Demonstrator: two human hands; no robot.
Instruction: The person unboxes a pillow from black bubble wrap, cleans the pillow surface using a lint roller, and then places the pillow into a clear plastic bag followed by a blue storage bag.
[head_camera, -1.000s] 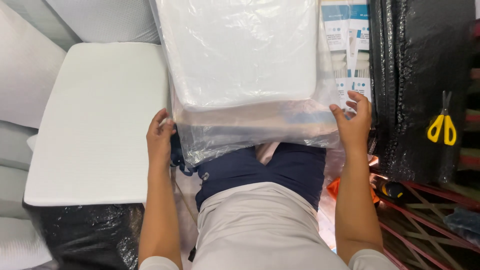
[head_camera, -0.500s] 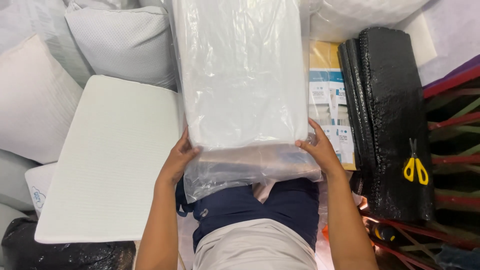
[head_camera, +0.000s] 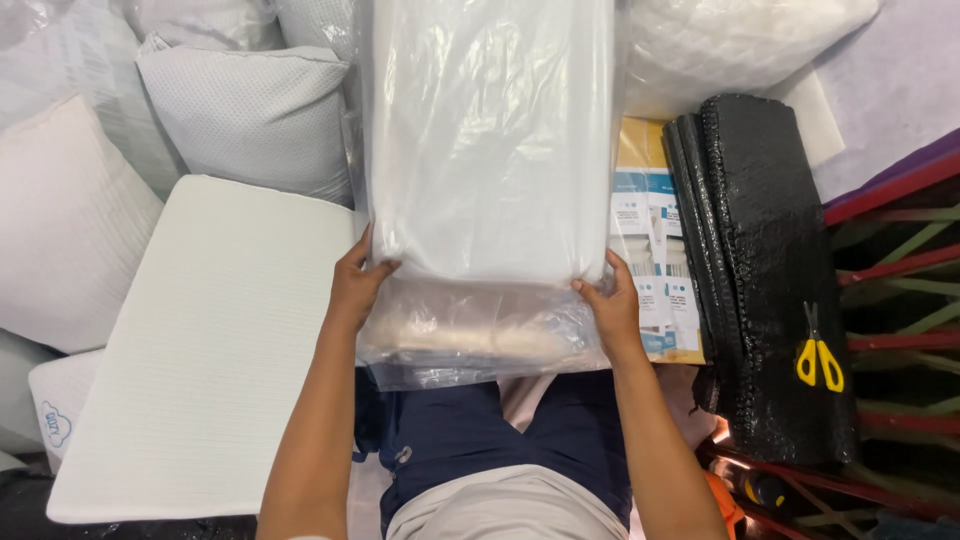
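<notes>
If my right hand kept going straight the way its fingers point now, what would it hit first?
The right hand points up and inward along the clear plastic bag, so it would likely press first into the white pillow inside it; depth is hard to judge.

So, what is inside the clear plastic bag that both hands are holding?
Inside the clear plastic bag lies a white pillow, filling most of it. The left hand and right hand grip its near corners. The loose bag end looks empty; the pillow's underside is hidden.

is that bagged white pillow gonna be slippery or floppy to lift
Probably slippery: the bagged pillow is in glossy clear plastic. Likely fairly firm, since it keeps flat edges between the left hand and right hand. The loose bag end looks floppy.
</notes>
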